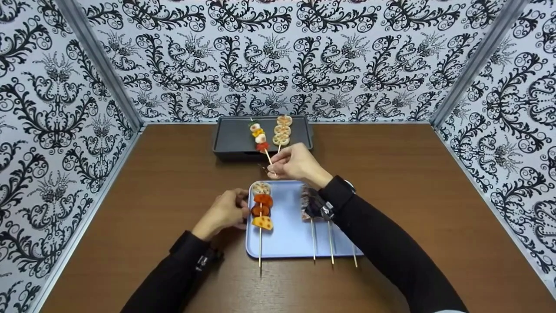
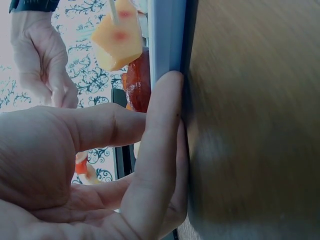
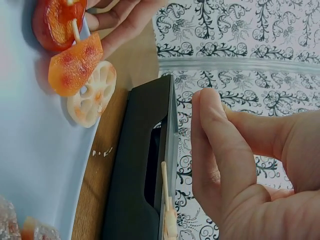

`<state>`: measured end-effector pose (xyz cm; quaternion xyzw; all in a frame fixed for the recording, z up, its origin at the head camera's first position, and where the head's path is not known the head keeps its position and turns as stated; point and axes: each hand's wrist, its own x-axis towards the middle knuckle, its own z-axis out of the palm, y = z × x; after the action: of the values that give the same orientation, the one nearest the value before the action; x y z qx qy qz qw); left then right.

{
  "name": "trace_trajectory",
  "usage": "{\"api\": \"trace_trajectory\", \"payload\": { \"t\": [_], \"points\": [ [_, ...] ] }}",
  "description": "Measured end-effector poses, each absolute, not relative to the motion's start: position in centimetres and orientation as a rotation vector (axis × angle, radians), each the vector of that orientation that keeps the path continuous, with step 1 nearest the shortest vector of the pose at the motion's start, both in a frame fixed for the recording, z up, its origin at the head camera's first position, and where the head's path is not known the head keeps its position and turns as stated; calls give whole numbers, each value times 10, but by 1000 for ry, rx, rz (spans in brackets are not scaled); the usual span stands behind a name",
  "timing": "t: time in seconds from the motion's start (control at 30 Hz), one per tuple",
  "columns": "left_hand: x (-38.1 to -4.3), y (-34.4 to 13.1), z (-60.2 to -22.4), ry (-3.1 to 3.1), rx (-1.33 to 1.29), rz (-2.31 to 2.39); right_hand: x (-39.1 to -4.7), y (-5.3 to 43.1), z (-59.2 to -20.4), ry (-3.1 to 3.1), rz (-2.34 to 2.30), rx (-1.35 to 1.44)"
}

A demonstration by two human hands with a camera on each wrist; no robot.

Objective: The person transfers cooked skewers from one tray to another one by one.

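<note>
My right hand (image 1: 297, 163) pinches the stick of a skewer of green, white, yellow and red pieces (image 1: 259, 137), whose food lies over the dark grill plate (image 1: 230, 132). Beside it on the plate is a lotus-root skewer (image 1: 282, 130). The right fingers (image 3: 220, 135) hide the held stick in the right wrist view. With thumb near the rim's top and fingers along its side, my left hand (image 1: 223, 213) holds the left edge of the pale blue tray (image 1: 286, 243). Just inside that edge lies a vegetable skewer (image 1: 262, 211) with lotus root, orange and yellow pieces (image 2: 120, 40).
Meat skewers (image 1: 309, 204) lie on the right side of the tray, partly under my right forearm, with several sticks (image 1: 331, 243) over the front rim. The brown table (image 1: 173, 174) meets patterned walls (image 1: 278, 56) behind and at both sides.
</note>
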<state>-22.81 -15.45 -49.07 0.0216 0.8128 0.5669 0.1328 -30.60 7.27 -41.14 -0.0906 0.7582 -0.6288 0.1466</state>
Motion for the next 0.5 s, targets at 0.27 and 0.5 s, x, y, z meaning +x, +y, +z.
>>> {"api": "trace_trajectory", "payload": {
  "t": [0.27,0.5],
  "points": [
    [-228,-155,-490,2337,21,1639,-292,82,-413,2215,-1792,-314],
    [-228,-156,-489,2335,33,1637,-277,90,-414,2162,-1789,-353]
  ]
}}
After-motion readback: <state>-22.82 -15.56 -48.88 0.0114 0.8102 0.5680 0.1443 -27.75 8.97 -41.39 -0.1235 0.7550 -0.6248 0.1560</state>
